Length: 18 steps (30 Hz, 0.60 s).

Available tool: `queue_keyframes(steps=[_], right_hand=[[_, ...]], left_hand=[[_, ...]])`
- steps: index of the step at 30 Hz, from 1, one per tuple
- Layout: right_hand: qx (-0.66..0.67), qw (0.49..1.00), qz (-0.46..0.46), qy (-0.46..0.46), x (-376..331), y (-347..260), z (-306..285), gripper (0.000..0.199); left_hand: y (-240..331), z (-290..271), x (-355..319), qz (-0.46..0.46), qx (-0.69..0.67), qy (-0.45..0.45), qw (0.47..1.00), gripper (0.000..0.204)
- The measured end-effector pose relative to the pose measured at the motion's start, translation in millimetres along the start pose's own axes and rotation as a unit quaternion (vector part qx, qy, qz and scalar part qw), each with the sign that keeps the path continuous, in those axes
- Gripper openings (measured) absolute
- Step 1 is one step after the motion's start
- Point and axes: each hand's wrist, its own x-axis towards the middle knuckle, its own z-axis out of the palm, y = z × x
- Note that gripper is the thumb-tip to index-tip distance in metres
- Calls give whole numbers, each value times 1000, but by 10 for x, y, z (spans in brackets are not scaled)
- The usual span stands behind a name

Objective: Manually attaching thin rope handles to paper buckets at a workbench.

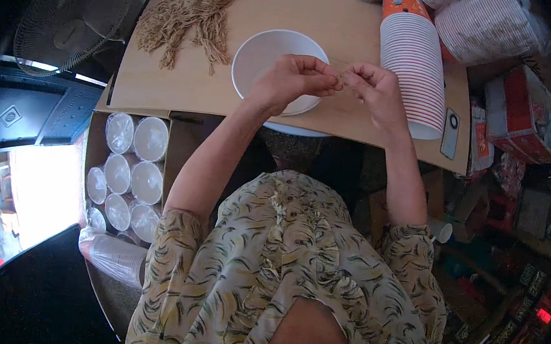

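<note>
The left hand (300, 81) and right hand (377, 92) nearly meet by the right rim of the white bowl (249, 71), each grip pinched closed; what they pinch, and its axis, I cannot tell. The bowl opens upward on the table (350, 24). Rightward, a cup stack (413, 73) runs near to far. Farther left, twine (197, 14) trails nearward

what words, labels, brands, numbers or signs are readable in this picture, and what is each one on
No words or numbers can be read clearly.
Red-and-white carton, right: printing too small and blurred.
Stack of paper cups: dark markings on the orange far end, too small to make out.
Dark blue panel, left: a square emblem, no readable letters.
White bowl: no lettering visible.
</note>
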Motion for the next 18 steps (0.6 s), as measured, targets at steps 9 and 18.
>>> queue_keyframes(steps=[9, 18], right_hand=[[-138, 988, -63, 41, -144, -90, 122, 14], [-132, 981, -110, 93, -153, 47, 157, 14]], left_hand=[[-8, -4, -9, -6, -29, 30, 999, 24], [-24, 0, -18, 8, -26, 10, 1000, 23]])
